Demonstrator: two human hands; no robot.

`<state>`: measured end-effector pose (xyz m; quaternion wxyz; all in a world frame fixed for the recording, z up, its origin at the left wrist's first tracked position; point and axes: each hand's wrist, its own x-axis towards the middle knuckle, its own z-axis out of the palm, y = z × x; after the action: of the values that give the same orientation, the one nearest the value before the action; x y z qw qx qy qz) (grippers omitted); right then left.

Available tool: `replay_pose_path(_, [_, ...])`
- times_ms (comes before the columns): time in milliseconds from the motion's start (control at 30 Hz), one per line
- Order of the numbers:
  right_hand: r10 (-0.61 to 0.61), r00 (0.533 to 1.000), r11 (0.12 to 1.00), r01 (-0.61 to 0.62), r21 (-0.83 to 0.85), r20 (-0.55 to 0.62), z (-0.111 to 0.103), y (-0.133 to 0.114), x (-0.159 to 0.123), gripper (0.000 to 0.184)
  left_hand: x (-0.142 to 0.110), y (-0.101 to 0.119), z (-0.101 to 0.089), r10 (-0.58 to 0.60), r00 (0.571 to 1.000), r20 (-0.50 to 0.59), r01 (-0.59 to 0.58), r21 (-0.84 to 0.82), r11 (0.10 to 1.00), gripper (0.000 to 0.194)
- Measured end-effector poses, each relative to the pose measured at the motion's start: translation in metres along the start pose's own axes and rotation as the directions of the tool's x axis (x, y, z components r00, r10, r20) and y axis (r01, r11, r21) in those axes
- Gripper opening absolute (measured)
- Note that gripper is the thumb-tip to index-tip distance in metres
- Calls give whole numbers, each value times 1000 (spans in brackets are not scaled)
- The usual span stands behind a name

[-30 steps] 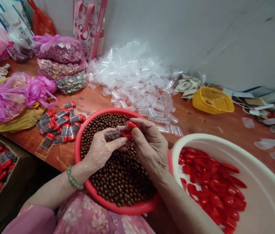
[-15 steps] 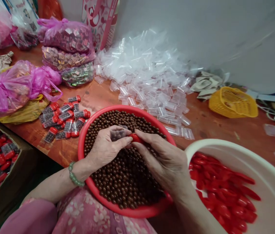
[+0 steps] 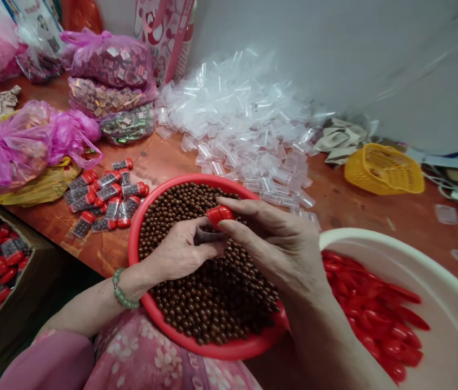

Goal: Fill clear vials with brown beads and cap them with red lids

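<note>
My left hand is closed round a clear plastic container, tipped low over the brown balls. The fingers cover much of that container, so how much is in it cannot be told. Between the thumb and fingertips of my right hand sits a red cap, just above the container and apart from it. Both hands are over a red basin filled with small, shiny brown balls.
A white basin of red caps stands at right. Clear containers are heaped behind. Filled red-capped containers lie left, with more in a cardboard box. Pink bags and a yellow basket stand farther off.
The red cap has come up and away from the container in my right hand. My left hand has turned and lowered the container toward the brown balls.
</note>
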<state>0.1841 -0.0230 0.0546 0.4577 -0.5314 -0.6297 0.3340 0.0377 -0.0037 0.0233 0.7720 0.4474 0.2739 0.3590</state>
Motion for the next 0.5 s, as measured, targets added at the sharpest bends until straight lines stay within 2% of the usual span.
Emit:
replay_pose_path(133, [-114, 988, 980, 130, -154, 105, -9, 2, 0, 26, -1, 0, 0, -82, 996, 26, 83, -30, 996, 23])
replay_pose_path(267, [-175, 971, 932, 217, -289, 165, -13, -2, 1, 24, -1, -1, -3, -117, 993, 34, 117, -11, 993, 32])
replay_pose_path(400, [-142, 966, 924, 207, -321, 215, -13, -7, 4, 21, -2, -2, -6, -127, 991, 44, 125, 49, 991, 36])
replay_pose_path(500, [-100, 961, 935, 179, -305, 259, -15, -6, 5, 20, -3, -2, -8, -135, 989, 66, 129, 87, 988, 28])
